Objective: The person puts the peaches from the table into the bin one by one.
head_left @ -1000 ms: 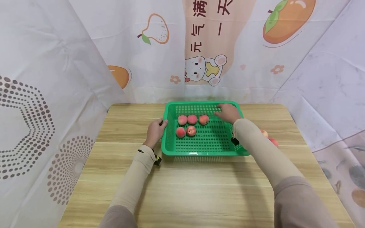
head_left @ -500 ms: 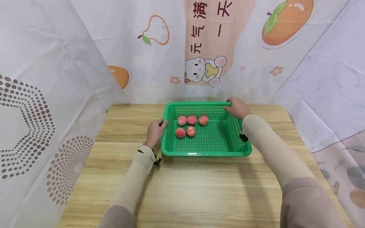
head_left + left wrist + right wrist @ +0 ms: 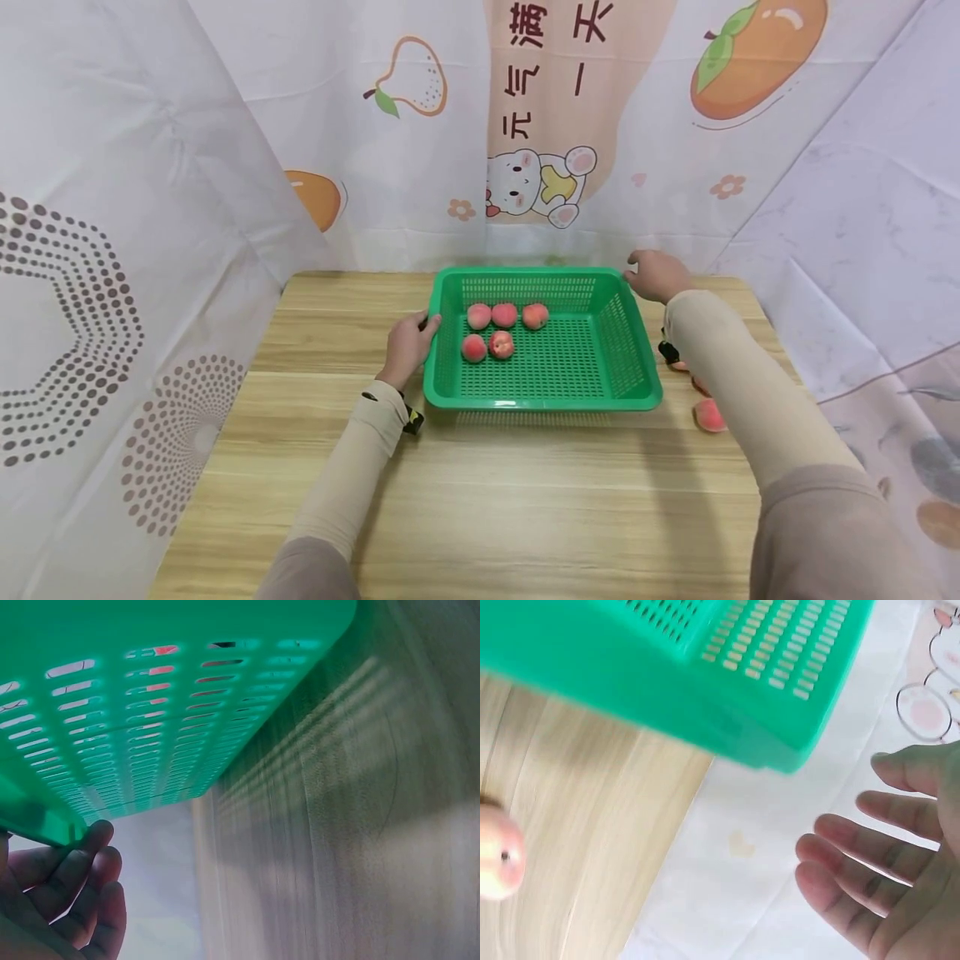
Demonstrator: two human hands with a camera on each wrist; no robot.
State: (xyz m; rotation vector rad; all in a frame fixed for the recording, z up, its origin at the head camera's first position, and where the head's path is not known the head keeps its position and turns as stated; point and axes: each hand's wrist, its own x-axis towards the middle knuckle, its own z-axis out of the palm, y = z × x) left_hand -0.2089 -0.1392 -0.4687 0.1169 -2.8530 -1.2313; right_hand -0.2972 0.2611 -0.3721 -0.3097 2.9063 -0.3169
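A green slotted basket (image 3: pixel 540 404) sits mid-table with several peaches (image 3: pixel 502 329) grouped in its left half. My left hand (image 3: pixel 408 343) grips the basket's left rim, and in the left wrist view its fingers (image 3: pixel 82 877) curl under the green wall (image 3: pixel 150 712). My right hand (image 3: pixel 654 275) hovers just outside the far right corner and holds nothing. In the right wrist view its fingers (image 3: pixel 855 840) are spread beside the basket corner (image 3: pixel 727 690).
Loose peaches lie on the wooden table (image 3: pixel 525 500) right of the basket. One (image 3: pixel 708 414) is in plain sight, others (image 3: pixel 678 365) are partly hidden by my right forearm, and one (image 3: pixel 499 851) shows in the right wrist view. Printed fabric walls (image 3: pixel 225 167) enclose the table closely.
My right hand has moved from inside the basket over its far rim to outside the far right corner. The left hand and the peaches in the basket have stayed put.
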